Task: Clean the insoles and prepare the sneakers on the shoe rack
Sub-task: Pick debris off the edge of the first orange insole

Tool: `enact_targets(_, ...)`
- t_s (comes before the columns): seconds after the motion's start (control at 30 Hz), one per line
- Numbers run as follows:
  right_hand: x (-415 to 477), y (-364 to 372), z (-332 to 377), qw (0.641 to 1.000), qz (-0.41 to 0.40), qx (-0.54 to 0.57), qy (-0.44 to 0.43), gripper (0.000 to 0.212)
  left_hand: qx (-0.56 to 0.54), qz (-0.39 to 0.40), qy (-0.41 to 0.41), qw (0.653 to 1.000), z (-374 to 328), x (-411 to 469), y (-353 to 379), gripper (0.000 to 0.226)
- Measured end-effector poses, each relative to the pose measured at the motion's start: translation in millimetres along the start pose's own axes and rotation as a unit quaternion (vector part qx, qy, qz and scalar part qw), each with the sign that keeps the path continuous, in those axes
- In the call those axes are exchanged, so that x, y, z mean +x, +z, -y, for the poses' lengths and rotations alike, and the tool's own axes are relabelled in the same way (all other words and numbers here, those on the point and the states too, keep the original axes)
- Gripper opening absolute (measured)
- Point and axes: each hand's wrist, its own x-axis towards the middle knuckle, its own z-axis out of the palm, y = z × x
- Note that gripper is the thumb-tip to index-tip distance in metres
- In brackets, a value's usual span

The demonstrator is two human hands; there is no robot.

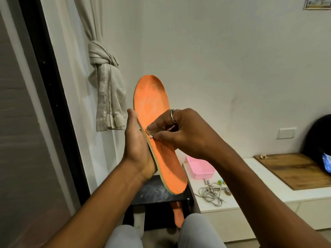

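This looks like a room in a home. A long pale curtain [100, 72] hangs by a dark door frame [44, 83] on the left, and it is tied in a big knot. The wall [223, 59] is plain and cream, with a white switch plate [287, 133] low on the right. A low white bench [250, 190] stands against that wall. A wooden board [293, 169] lies on its right end, a small pink tub [200, 167] sits at its left back corner, and a loose grey lace [209, 193] lies near its front edge
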Motion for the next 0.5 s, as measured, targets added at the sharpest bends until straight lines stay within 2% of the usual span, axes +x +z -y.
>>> enact_targets(0.17,0,1,-3,0.999,-0.018,-0.050,0.012,0.016,0.038,-0.011,-0.014,0.999,4,7,-8,0.074)
enact_targets(0.23,1,4,-9,0.993,-0.078,-0.086,0.013,0.012,0.067,-0.006,-0.021,0.998,9,8,-9,0.072)
enact_targets(0.33,8,5,-23,0.966,-0.203,-0.162,0.003,0.010,0.102,0.020,-0.043,0.994,17,6,-6,0.068)
enact_targets(0.4,10,5,-26,0.955,-0.244,-0.169,-0.014,0.012,0.115,0.039,-0.061,0.991,19,5,-5,0.065)
enact_targets(0.5,6,3,-18,0.979,-0.184,-0.080,-0.020,0.014,0.109,0.051,-0.064,0.991,15,5,-6,0.065)
